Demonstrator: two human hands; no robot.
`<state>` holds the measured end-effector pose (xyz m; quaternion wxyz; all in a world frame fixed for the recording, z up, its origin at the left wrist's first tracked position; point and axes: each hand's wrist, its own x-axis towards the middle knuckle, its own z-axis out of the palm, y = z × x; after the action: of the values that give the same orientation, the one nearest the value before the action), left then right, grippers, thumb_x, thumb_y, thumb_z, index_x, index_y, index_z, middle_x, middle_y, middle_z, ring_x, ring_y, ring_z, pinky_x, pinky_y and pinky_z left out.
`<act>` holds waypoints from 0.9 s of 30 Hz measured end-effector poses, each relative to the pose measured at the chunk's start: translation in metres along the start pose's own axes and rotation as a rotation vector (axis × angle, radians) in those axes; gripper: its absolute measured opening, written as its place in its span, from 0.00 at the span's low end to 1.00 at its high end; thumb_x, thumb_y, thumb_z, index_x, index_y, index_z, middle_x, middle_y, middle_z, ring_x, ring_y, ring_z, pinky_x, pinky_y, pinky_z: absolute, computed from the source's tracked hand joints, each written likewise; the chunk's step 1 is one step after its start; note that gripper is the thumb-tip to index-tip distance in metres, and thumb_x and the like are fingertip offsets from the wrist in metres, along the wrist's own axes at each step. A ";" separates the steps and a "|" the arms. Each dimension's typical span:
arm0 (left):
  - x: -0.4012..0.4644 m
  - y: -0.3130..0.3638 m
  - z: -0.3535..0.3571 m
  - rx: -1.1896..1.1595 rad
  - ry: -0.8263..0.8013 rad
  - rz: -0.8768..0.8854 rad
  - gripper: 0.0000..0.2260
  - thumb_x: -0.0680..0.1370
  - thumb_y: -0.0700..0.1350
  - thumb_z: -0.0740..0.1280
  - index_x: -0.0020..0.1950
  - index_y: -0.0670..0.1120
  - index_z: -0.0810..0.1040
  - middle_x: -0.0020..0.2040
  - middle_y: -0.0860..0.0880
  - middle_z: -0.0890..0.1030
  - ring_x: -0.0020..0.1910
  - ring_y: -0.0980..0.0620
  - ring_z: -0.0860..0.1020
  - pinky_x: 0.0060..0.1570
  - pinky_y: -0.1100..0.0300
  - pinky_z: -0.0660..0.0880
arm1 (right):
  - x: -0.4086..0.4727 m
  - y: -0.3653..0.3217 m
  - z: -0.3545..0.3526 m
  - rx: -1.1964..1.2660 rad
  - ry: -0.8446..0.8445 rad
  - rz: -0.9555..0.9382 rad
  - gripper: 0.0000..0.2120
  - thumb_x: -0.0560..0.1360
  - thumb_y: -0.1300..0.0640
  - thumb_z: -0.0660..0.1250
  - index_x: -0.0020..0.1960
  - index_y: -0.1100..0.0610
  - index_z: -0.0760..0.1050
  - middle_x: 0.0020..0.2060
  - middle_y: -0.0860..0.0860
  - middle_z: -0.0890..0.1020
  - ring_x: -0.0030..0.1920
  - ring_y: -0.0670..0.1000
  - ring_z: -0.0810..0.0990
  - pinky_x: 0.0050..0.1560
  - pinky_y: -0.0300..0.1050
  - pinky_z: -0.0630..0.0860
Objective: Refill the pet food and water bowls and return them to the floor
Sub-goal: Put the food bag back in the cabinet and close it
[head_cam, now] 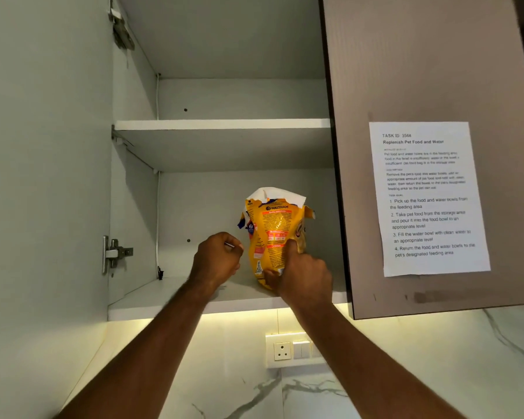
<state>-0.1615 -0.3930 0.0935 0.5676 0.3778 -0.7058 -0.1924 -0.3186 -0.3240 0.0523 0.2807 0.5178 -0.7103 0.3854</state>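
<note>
A: Yellow food bag (274, 234) upright on lower cupboard shelf (176, 293), torn top open. Right hand (300, 278) grips its base, thumb up the front.

B: Left hand (217, 260)?

A: At bag's nine o'clock, curled, holding nothing. Bowls unseen; pouring, water, return apparently remain.

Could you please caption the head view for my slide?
Right hand grips the yellow pet food bag on the lower cabinet shelf.

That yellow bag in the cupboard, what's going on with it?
A person is reaching both hands into an open wall cupboard. The right hand grips the yellow pet food bag, which stands upright on the bottom shelf with its top torn open. The left hand, fingers curled, is beside the bag. No bowls are in view.
</note>
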 end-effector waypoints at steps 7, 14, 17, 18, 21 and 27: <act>-0.018 0.016 -0.001 0.024 0.062 0.059 0.18 0.80 0.53 0.70 0.65 0.45 0.78 0.57 0.41 0.85 0.52 0.42 0.85 0.58 0.43 0.82 | 0.005 0.001 -0.003 0.000 -0.082 0.006 0.41 0.72 0.28 0.68 0.75 0.49 0.59 0.59 0.53 0.82 0.56 0.60 0.84 0.54 0.55 0.82; -0.063 0.045 -0.007 0.048 0.193 0.157 0.16 0.81 0.56 0.69 0.60 0.46 0.79 0.53 0.47 0.86 0.49 0.51 0.83 0.45 0.62 0.74 | -0.035 0.011 -0.036 0.070 0.006 -0.096 0.33 0.75 0.31 0.65 0.71 0.50 0.66 0.54 0.52 0.85 0.49 0.57 0.86 0.48 0.47 0.81; -0.087 0.061 -0.014 0.039 0.220 0.175 0.15 0.81 0.56 0.68 0.60 0.46 0.79 0.54 0.48 0.86 0.50 0.51 0.82 0.44 0.64 0.73 | -0.061 0.015 -0.066 0.100 0.066 -0.132 0.30 0.76 0.32 0.65 0.70 0.50 0.68 0.52 0.51 0.86 0.47 0.56 0.86 0.46 0.45 0.80; -0.097 0.067 -0.018 0.038 0.224 0.180 0.15 0.81 0.56 0.68 0.60 0.46 0.79 0.54 0.48 0.86 0.50 0.51 0.82 0.43 0.64 0.73 | -0.069 0.015 -0.078 0.107 0.083 -0.147 0.30 0.76 0.32 0.65 0.70 0.50 0.69 0.51 0.51 0.86 0.47 0.56 0.86 0.45 0.45 0.79; -0.128 0.082 -0.032 0.038 0.275 0.202 0.16 0.81 0.57 0.68 0.60 0.46 0.79 0.54 0.48 0.85 0.51 0.51 0.82 0.47 0.63 0.74 | -0.094 0.014 -0.114 0.137 0.124 -0.179 0.29 0.76 0.33 0.65 0.70 0.49 0.70 0.50 0.51 0.86 0.46 0.57 0.86 0.45 0.45 0.78; -0.205 0.121 -0.066 0.001 0.359 0.263 0.13 0.81 0.55 0.68 0.59 0.48 0.80 0.53 0.52 0.84 0.50 0.55 0.81 0.48 0.61 0.78 | -0.151 0.006 -0.176 0.246 0.181 -0.232 0.28 0.76 0.33 0.66 0.68 0.50 0.73 0.50 0.52 0.86 0.47 0.57 0.85 0.46 0.47 0.81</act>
<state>-0.1224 -0.1510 0.0618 0.7042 0.3109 -0.6367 -0.0459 -0.2779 -0.0966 0.0261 0.3205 0.5899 -0.5652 0.4794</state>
